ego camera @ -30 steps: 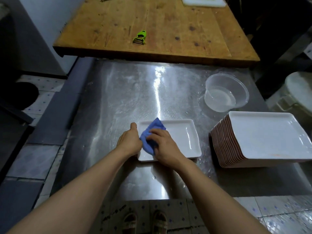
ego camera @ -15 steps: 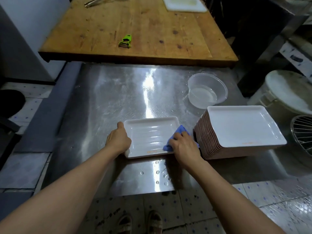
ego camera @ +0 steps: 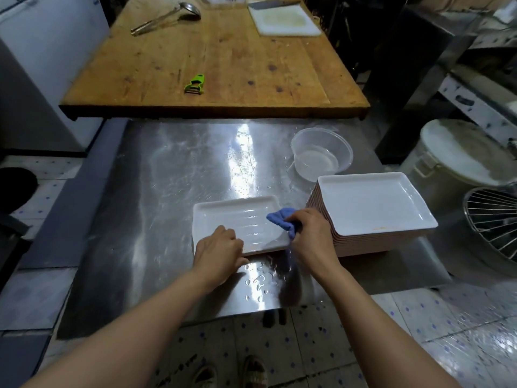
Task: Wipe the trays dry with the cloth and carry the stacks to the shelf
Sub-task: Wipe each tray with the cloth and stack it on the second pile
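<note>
While the head view looks down over both forearms, a single white rectangular tray (ego camera: 240,219) lies flat on the wet steel surface (ego camera: 173,191), glossy, shallow, with a raised rim and faint ridges across its floor. The left hand (ego camera: 219,249) rests on the tray's near left corner, fingers curled over the rim and thumb at the edge, so its grip grasps the tray. The right hand (ego camera: 310,233) is clenched around one bunched blue cloth (ego camera: 282,219), which it presses onto the tray's right end. Just beside that hand, to the right, stands one stack of trays (ego camera: 372,217) of the same white kind, their pinkish edges showing in layers down the side; the exact number in the stack cannot be told. One clear plastic bowl (ego camera: 321,152) with a little water sits behind the stack. Water drops (ego camera: 260,278) bead on the steel near the front edge. Beyond the steel lies a wooden surface (ego camera: 223,57) carrying one green peeler (ego camera: 195,84), one metal ladle (ego camera: 167,18) and one white cutting board (ego camera: 285,21). Compared with half a second earlier, the left hand has shifted from the tray's left edge to its near left corner, and the cloth now sits further up the tray's right end than it did at the near right corner.
</note>
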`<state>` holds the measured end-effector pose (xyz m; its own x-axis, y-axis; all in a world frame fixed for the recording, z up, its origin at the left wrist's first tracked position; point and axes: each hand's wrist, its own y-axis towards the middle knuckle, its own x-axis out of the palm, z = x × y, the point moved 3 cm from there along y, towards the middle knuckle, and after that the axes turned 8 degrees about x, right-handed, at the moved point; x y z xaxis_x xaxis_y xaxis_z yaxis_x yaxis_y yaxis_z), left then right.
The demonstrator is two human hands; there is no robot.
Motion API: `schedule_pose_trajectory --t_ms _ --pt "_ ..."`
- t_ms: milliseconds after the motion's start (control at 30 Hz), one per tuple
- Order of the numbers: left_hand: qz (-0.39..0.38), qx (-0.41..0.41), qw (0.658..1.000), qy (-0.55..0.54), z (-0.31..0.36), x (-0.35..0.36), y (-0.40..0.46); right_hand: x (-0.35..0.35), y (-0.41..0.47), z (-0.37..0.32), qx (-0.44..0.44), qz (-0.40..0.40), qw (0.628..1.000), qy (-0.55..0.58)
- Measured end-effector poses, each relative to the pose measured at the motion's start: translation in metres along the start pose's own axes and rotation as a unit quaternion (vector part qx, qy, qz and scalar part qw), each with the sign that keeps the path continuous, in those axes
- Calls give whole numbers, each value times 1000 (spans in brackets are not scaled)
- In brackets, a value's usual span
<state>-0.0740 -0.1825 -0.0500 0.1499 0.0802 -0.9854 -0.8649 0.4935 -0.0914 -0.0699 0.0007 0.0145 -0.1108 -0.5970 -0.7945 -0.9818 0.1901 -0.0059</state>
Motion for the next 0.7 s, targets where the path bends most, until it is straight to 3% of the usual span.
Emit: schedule_pose_trajectory --t_ms 367,567,700 --pt "50 22 999 0 9 -19 -4 -21 -8 -7 48 31 993 99" --pt "171 14 985 -31 8 -48 -2 -31 -6 -15 71 57 988 126" --pt "155 -17 987 -27 2 -59 13 -44 -6 -21 72 99 981 148"
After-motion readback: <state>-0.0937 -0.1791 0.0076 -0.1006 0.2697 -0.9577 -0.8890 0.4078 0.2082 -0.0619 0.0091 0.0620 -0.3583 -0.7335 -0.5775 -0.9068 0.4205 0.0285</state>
